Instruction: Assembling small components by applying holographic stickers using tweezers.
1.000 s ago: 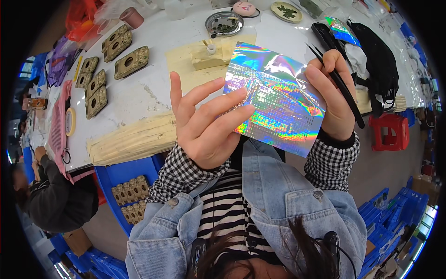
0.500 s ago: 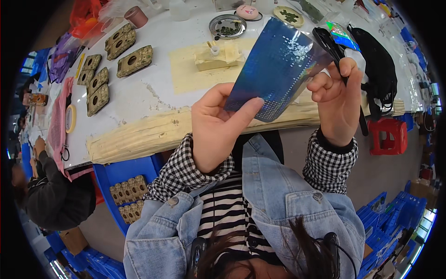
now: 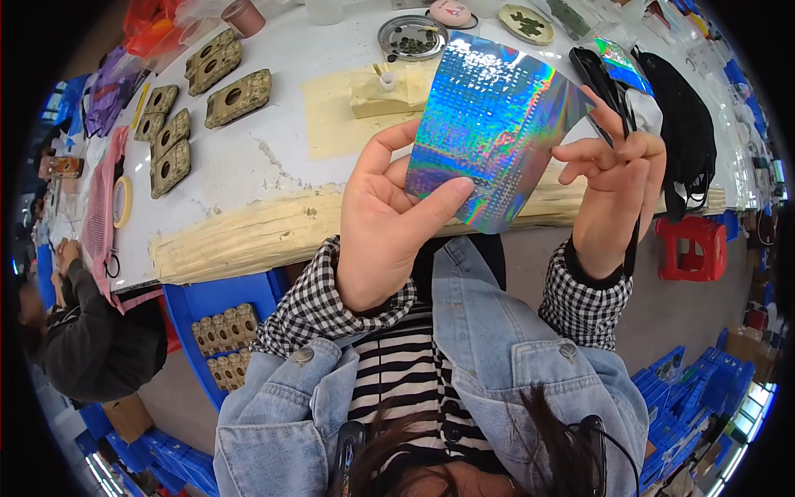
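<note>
Well off to the left of the hands, another person in a dark sleeve bends at the worktop, where tan perforated blocks lie in a loose row beside a roll of tape.

Nearer in, the left hand is raised above the worktop's padded front edge. Its thumb presses on the lower part of a holographic sheet, pinching it against the fingers behind. The sheet is held up in the air between the two hands, bowed and facing the wearer.

The right hand holds the sheet's right edge, fingers curled, and a thin black tool is tucked in the same grip. Beyond this hand lie a dark cloth bundle and a second small holographic piece; below it, on the floor, stands a red stool.

The sheet looks to be under inspection, or being readied for work with the tool. A next move would likely call for the left hand to steady the sheet while the right frees the tool's tip.

The tool's tip is hard to make out, and the left fingers behind the sheet are hidden. The round dishes past the sheet hold small things too tiny to identify.
</note>
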Motion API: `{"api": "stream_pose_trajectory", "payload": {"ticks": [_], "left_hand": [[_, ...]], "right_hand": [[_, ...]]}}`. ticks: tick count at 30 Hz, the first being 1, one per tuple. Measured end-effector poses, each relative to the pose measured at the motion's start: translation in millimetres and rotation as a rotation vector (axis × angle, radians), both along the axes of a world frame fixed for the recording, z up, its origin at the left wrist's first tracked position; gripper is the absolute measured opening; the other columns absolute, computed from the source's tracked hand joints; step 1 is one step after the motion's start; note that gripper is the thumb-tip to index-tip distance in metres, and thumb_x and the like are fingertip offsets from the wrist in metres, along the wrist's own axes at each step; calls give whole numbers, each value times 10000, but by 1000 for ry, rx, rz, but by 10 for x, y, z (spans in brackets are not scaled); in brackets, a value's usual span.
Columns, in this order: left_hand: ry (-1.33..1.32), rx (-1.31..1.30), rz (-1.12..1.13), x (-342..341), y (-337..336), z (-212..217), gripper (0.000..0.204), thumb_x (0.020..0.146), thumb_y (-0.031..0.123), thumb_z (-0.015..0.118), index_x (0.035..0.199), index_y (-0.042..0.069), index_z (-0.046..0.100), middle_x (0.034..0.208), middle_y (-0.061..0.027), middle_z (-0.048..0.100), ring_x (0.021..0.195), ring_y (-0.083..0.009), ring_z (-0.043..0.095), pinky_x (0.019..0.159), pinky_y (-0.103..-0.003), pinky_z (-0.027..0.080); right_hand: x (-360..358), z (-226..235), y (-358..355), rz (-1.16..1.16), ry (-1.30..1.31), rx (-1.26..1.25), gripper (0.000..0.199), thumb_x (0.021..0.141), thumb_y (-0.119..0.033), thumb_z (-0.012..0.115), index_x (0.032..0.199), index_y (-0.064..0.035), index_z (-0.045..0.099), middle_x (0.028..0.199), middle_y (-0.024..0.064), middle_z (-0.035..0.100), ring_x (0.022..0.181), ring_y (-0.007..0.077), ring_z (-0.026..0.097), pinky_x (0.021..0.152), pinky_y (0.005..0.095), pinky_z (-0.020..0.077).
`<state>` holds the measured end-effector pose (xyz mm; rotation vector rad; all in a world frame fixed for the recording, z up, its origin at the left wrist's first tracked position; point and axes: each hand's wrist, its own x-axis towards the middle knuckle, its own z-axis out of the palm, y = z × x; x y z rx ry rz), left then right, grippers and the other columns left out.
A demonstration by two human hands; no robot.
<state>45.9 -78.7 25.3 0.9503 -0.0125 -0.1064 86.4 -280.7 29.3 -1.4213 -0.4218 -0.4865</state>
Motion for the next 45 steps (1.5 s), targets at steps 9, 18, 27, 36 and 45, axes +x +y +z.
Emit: {"api": "stream_pose_trajectory", "payload": {"ticks": [9, 18, 27, 36, 45], "left_hand": [[27, 28, 20, 31, -31, 13, 515, 844, -92, 613, 1276, -30, 337, 1127, -162, 619, 994, -188, 638, 842, -313, 556], [23, 35, 93, 64, -101, 2, 520, 851, -79, 614, 1282, -28, 327, 1096, -154, 626, 988, -177, 634, 840, -299, 550], [94, -48, 53, 47, -129, -8, 490, 867, -66, 596, 1266, -14, 316, 1091, -166, 629, 965, -184, 642, 829, -315, 561], [119, -60, 7, 38, -131, -3, 471, 876, -43, 596, 1254, -19, 316, 1088, -169, 630, 949, -186, 649, 808, -314, 570], [138, -93, 27, 32, -135, 7, 473, 872, -38, 604, 1249, -19, 318, 1079, -166, 628, 936, -189, 654, 801, -316, 573]], "right_hand": [[-39, -66, 31, -113, -106, -125, 291, 964, -292, 509, 996, -41, 365, 1255, 393, 474, 829, 219, 689, 617, 238, 519], [-181, -50, -27, 106, -336, -438, 592, 843, -624, 517, 1010, -60, 449, 1086, 218, 643, 853, 239, 572, 736, 325, 479], [-372, -9, 196, -6, -129, -504, 468, 675, -220, 819, 1061, -34, 631, 997, 115, 675, 946, 276, 628, 772, 359, 540], [-278, 23, 157, 1, -301, -637, 411, 646, -27, 812, 1030, 5, 669, 914, 107, 696, 910, 276, 658, 766, 359, 538], [-264, 29, 159, -6, -312, -647, 396, 651, -27, 809, 1021, 6, 672, 908, 102, 695, 893, 272, 658, 757, 353, 533]]}}
